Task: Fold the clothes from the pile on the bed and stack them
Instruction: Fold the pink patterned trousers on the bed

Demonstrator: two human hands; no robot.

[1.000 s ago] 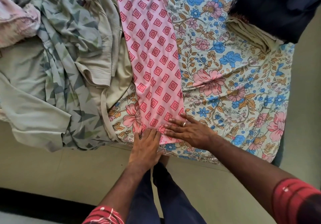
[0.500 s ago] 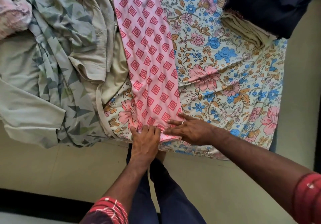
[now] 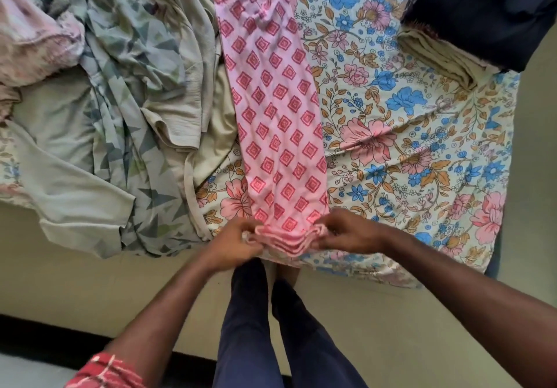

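Note:
A long pink garment [image 3: 277, 110] with red diamond prints lies folded into a narrow strip down the middle of the bed. My left hand [image 3: 235, 243] pinches its near left corner. My right hand [image 3: 346, 231] pinches its near right corner. Between the two hands the near end is bunched up and lifted slightly off the floral bedsheet [image 3: 407, 134]. An unfolded pile [image 3: 120, 86] of grey, patterned and beige clothes covers the left of the bed. A stack of folded clothes [image 3: 470, 20], dark navy on top of beige, sits at the far right.
A crumpled pink cloth [image 3: 33, 41] lies at the far left. The bed's near edge runs just in front of my legs [image 3: 262, 327]. Pale floor shows below the bed and along its right side.
Both hands lay flat on the garment's near end before. Now their fingers have curled round its corners and raised the end, bunching the fabric.

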